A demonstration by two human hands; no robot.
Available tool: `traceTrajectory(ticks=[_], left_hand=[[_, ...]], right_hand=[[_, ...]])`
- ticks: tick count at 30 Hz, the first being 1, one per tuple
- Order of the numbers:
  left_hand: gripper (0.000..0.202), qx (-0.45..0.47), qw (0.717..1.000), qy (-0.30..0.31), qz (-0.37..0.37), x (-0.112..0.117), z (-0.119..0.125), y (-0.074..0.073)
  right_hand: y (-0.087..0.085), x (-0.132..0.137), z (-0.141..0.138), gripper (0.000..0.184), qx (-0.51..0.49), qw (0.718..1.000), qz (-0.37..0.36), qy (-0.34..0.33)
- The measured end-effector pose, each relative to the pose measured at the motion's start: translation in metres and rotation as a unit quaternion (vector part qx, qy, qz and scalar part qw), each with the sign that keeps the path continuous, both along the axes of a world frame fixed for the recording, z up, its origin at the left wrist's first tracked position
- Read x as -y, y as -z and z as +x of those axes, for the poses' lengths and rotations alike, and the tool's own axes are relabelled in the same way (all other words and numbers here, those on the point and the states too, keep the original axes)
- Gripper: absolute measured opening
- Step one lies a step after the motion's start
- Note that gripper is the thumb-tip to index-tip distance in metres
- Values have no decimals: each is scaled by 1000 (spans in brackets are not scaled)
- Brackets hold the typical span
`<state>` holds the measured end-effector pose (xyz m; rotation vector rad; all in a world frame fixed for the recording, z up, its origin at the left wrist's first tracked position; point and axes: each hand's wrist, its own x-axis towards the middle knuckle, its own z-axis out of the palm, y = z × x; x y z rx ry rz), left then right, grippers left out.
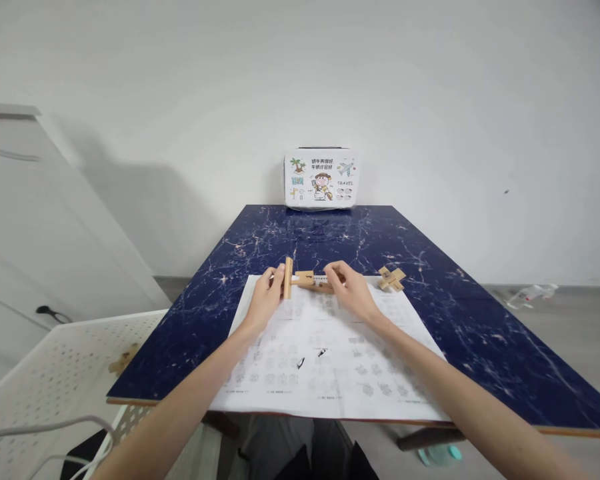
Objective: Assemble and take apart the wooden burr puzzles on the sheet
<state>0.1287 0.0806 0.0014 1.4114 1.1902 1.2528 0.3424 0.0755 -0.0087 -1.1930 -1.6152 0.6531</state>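
Note:
My left hand (266, 297) is closed around an upright wooden puzzle piece (288, 279), a slim notched bar. To its right, another wooden block (305, 278) with a dark mark lies level, its left end touching or very near the upright bar. My right hand (349, 288) has curled fingers, closed at the end of a lower wooden piece (324, 288); its grip is partly hidden. Under both hands lies a white instruction sheet (290, 373) with printed diagrams. A cross-shaped wooden puzzle assembly (391, 279) rests at the sheet's upper right corner.
The blue marble-patterned table (205, 293) carries a white illustrated box (321, 179) against the wall. At the left stands a white perforated surface (65, 360) with wooden pieces (123, 360) and cables (55, 427). Clear plastic bottles (531, 295) lie on the floor.

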Motion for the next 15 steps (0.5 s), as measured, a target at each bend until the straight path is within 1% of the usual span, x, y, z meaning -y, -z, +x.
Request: traceTrajectory(ticks=[3, 7, 10, 12, 15], left_hand=[[50, 47, 999, 4, 1, -3, -2, 2], [49, 83, 996, 22, 21, -5, -3, 3], [48, 74, 997, 20, 18, -6, -4, 4], [46, 61, 998, 14, 18, -7, -4, 5], [44, 50, 998, 21, 25, -7, -6, 6]], right_hand=[[14, -10, 8, 28, 115, 992, 42, 9], [31, -17, 10, 27, 202, 979, 42, 6], [35, -18, 10, 25, 213, 976, 38, -9], [34, -19, 11, 25, 198, 980, 26, -17], [32, -20, 11, 19, 184, 983, 3, -27]])
